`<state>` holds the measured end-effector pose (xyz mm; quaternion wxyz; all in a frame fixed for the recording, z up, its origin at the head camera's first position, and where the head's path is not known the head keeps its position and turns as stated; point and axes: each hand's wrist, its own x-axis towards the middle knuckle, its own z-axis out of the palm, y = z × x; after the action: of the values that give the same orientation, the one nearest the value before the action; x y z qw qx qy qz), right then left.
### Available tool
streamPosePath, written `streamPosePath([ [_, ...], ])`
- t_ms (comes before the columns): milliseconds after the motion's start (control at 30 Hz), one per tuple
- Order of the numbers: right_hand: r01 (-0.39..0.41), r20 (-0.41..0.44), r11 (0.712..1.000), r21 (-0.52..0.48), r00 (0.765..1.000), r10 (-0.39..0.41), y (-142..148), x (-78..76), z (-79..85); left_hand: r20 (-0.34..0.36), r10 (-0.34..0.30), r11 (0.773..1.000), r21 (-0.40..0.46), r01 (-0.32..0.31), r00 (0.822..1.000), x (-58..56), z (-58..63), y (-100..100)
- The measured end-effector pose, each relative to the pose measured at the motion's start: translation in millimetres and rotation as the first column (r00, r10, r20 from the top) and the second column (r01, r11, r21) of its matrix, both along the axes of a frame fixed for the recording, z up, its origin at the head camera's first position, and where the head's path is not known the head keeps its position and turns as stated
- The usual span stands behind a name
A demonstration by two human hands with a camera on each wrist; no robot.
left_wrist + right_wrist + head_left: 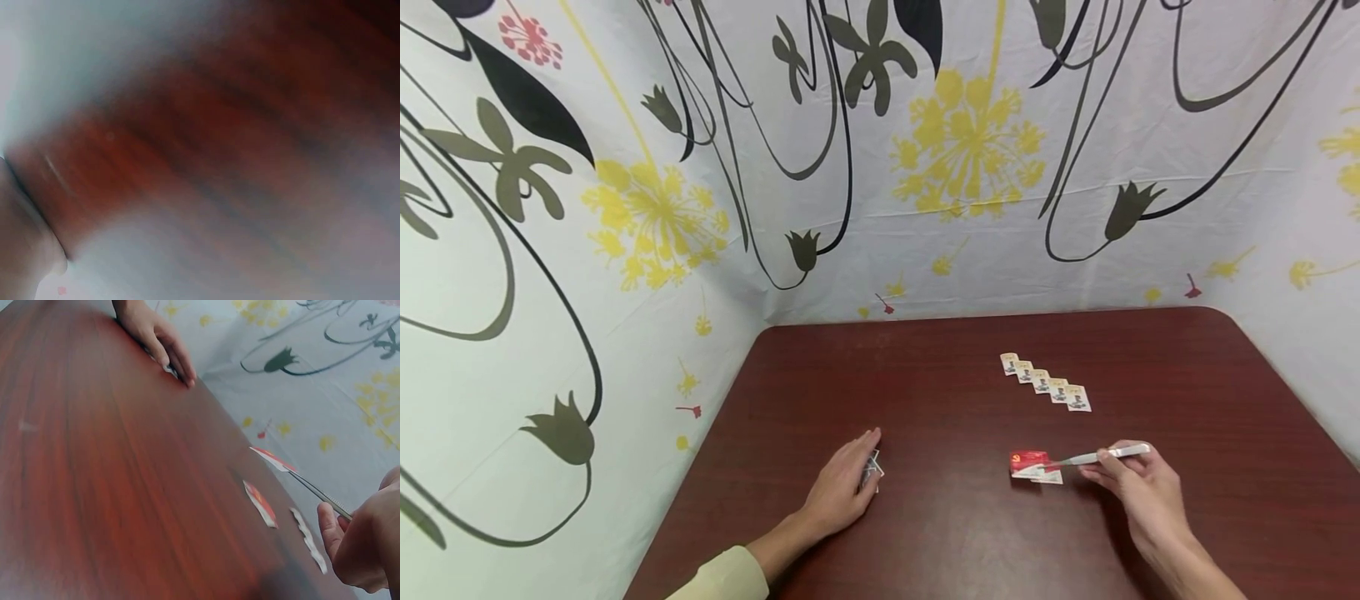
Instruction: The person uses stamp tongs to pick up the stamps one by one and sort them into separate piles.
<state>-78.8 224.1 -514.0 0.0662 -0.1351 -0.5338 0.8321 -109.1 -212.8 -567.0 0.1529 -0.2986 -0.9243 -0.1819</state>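
My right hand (1150, 492) pinches a pair of metal tweezers (1108, 455), pointing left. At their tips is a small red-and-white card (1028, 460) with a yellow emblem; in the right wrist view this held card (272, 459) is raised above the table. Beneath it lies a second red-and-white card (260, 504), mostly hidden in the head view. My left hand (842, 483) rests on the table, fingers extended, partly covering dark cards with white edges (871, 468). The left wrist view is blurred, with part of the left hand (25, 244) at its edge.
Several small cream cards (1041, 382) lie overlapped in a slanting row farther back on the brown table (925, 533). Flower-patterned white cloth (880, 192) hangs around the table's back and sides.
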Motion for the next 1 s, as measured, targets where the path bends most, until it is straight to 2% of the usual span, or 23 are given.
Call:
streamPosePath([
  [200, -0.034, -0.048, 0.999, -0.031, 0.998, 0.032, 25.3, 10.9, -11.1, 0.009, -0.001, 1.0, 0.01, 0.0, 1.0, -0.1, 1.2, -0.6],
  [533, -0.072, -0.026, 0.997, -0.021, 0.997, 0.072, 40.2, 16.1, -19.0, 0.002, 0.003, 1.0, 0.013, -0.003, 1.0, 0.1, -0.1, -0.5],
  [733, -0.06, -0.028, 0.998, -0.034, 0.998, 0.059, 41.4, 15.9, -21.4, 0.017, 0.0, 1.0, 0.024, 0.0, 1.0, -0.3, -1.9, 0.1],
  [1000, -0.002, -0.014, 0.999, -0.046, 1.0, 0.002, 41.8, 15.1, -24.2, 0.046, 0.005, 1.0, 0.02, -0.006, 0.999, -0.3, -1.6, -0.3],
])
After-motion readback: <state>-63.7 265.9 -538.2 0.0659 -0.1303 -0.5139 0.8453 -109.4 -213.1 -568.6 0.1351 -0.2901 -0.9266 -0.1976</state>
